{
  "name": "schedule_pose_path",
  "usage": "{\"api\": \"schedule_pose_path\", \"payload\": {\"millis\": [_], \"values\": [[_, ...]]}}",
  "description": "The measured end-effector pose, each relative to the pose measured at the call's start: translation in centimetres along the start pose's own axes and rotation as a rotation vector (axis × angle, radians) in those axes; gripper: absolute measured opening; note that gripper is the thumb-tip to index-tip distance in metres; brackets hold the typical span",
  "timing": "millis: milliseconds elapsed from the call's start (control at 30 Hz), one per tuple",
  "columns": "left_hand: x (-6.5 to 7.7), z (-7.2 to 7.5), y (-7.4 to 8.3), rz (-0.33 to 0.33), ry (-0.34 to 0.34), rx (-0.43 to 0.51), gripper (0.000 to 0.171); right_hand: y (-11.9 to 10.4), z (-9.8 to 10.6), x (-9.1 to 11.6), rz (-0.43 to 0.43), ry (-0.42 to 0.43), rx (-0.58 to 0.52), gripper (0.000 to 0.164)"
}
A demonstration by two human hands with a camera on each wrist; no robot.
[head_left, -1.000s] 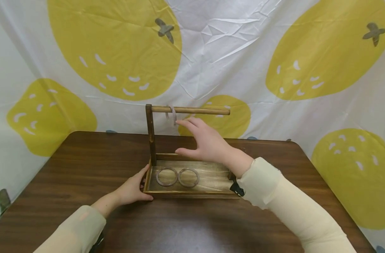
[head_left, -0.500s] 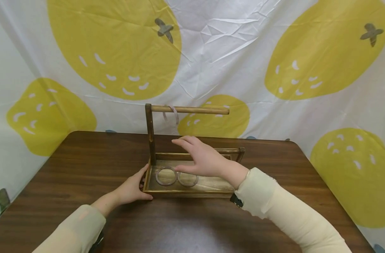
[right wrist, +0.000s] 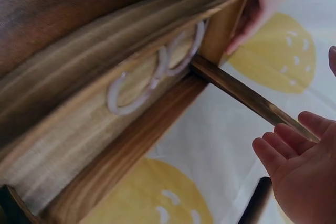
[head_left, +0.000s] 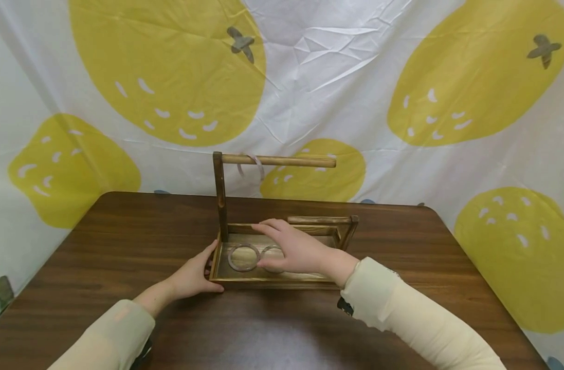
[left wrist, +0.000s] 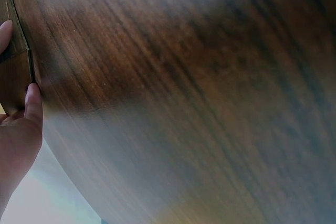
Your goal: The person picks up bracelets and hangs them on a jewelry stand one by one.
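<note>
A wooden jewellery stand with a shallow tray (head_left: 309,280) stands on the table. My left hand (head_left: 189,277) grips the tray's left end, its thumb along the front corner. Two pale lilac bangles lie side by side inside the tray: the left bangle (head_left: 231,258) shows whole, while the right bangle (head_left: 270,247) is partly covered in the head view by my right hand (head_left: 300,250). That hand hovers over the right bangle with fingers spread and nothing held. Both bangles (right wrist: 112,99) show in the right wrist view, apart from the fingers. A third bangle (head_left: 260,167) hangs on the upper rod (head_left: 300,161).
A tall post (head_left: 220,195) rises at the tray's left end and carries the upper rod. A lower rod (head_left: 319,220) juts left from a short post at the right. Behind the brown table (head_left: 402,246) hangs a white cloth (head_left: 337,103) printed with lemons.
My right hand has come down from beside the hanging bangle to the bangles in the tray. The hanging bangle has swung a little on its rod. My left hand stays put.
</note>
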State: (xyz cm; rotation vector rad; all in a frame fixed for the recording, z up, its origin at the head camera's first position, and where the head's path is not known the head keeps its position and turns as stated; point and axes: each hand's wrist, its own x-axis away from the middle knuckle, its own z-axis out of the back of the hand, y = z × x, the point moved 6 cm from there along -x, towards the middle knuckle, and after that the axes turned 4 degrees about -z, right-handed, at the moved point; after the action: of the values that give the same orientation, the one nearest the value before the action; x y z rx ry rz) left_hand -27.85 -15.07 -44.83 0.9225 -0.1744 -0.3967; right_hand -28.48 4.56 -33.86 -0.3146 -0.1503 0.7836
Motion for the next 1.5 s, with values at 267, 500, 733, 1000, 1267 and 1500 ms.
{"api": "schedule_pose_path", "payload": {"millis": [267,500,733,1000,1267,1500], "values": [[0.0,-0.1,-0.3,0.014,0.002,-0.019,0.110,1.2,-1.9,0.0,-0.046,-0.054,0.040,0.077],[0.0,0.0,-0.2,0.011,0.006,-0.026,0.110,2.7,-3.2,-0.5,-0.055,-0.028,0.090,0.077],[0.0,0.0,-0.2,0.013,0.010,-0.018,0.110,4.0,-4.2,-0.9,-0.080,-0.063,0.063,0.077],[0.1,0.0,-0.1,0.005,0.005,-0.011,0.110,5.2,-5.4,-1.4,-0.131,-0.090,0.071,0.078],[0.2,0.0,0.0,0.018,0.005,-0.013,0.109,5.9,-6.2,-1.8,-0.162,-0.116,0.088,0.077],[0.2,0.0,-0.1,0.030,0.004,-0.007,0.110,6.2,-6.7,-2.2,-0.188,-0.136,0.119,0.076]]}}
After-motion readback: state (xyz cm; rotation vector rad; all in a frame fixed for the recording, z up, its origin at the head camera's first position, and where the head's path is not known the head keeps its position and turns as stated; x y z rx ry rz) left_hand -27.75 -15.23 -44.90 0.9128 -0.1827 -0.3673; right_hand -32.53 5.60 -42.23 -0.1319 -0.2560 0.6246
